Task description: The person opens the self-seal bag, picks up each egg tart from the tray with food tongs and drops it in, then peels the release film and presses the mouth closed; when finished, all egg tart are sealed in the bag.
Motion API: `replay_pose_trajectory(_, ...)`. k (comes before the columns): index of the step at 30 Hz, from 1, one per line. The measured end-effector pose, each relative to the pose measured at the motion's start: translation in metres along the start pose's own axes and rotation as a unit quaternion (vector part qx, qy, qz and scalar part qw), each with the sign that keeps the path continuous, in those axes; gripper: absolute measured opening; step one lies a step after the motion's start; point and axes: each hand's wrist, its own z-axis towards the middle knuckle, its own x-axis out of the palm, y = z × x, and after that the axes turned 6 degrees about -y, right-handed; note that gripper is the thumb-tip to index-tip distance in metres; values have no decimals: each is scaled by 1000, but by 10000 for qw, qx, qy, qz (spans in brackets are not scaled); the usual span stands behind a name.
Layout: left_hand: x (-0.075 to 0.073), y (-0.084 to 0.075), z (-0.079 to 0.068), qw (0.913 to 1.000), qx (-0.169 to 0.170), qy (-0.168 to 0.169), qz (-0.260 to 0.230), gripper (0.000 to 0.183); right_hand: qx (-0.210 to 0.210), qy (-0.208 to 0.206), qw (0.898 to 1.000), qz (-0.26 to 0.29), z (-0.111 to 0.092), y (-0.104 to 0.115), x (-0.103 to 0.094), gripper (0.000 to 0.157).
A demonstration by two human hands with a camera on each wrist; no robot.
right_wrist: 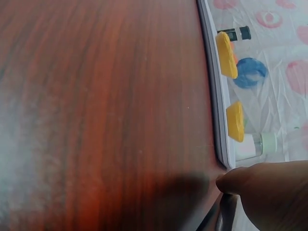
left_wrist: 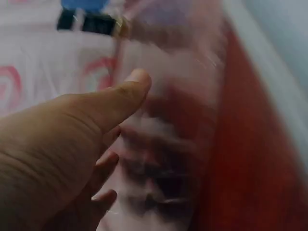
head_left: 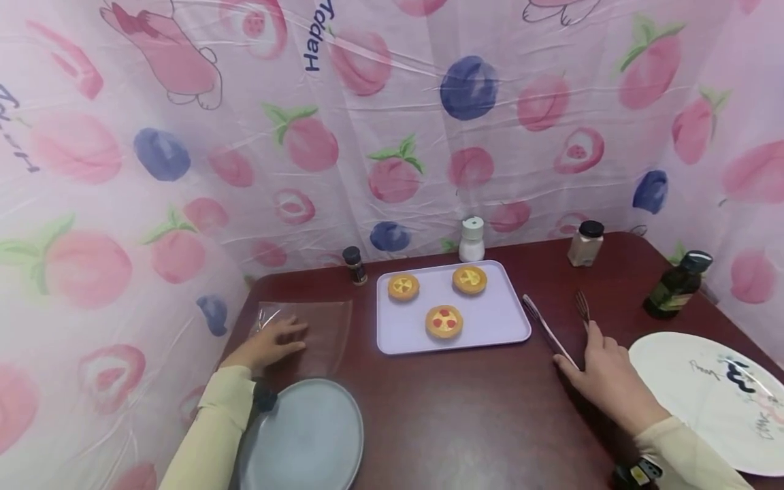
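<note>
My left hand (head_left: 269,346) hovers over or rests on a clear plastic bag (head_left: 331,327) lying at the table's left side; contact cannot be told. Its fingers (left_wrist: 103,173) are spread and relaxed, with nothing held. In my right hand (head_left: 612,381) is a pair of metal tongs (head_left: 547,328), gripped between thumb and fingers, its two arms spread apart, one ending in fork-like tines. Left of the tongs lies a lilac tray (head_left: 398,337) bearing two tarts with yellow topping (head_left: 469,280) and one with red pieces (head_left: 444,322).
A grey plate (head_left: 312,435) sits near my left forearm, a big white plate (head_left: 674,395) beside my right hand. Along the back stand a small dark-capped jar (head_left: 354,266), a white shaker (head_left: 471,240) and a black-lidded jar (head_left: 586,243). A dark green bottle (head_left: 676,286) is at right.
</note>
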Motion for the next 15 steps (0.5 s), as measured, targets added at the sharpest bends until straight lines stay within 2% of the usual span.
replay_pose_trajectory(2,7,8,0,9997,2,-175,190,53,52,59,10000,15,0,0,-1,95)
replay_pose_trajectory(4,15,12,4,9984,50,-504,250,47,49,15,10000,35,0,-1,-2,95)
replay_pose_trajectory(6,20,12,8,9958,32,-877,278,40,6,-102,9999,30,1,0,-2,95)
replay_pose_trajectory(8,22,10,11,9940,-58,-1070,214,35,-46,-255,9997,7,1,0,-2,95)
replay_pose_trajectory(15,15,4,8,9947,-308,-968,-152,33,27,-350,9993,-99,3,3,1,95)
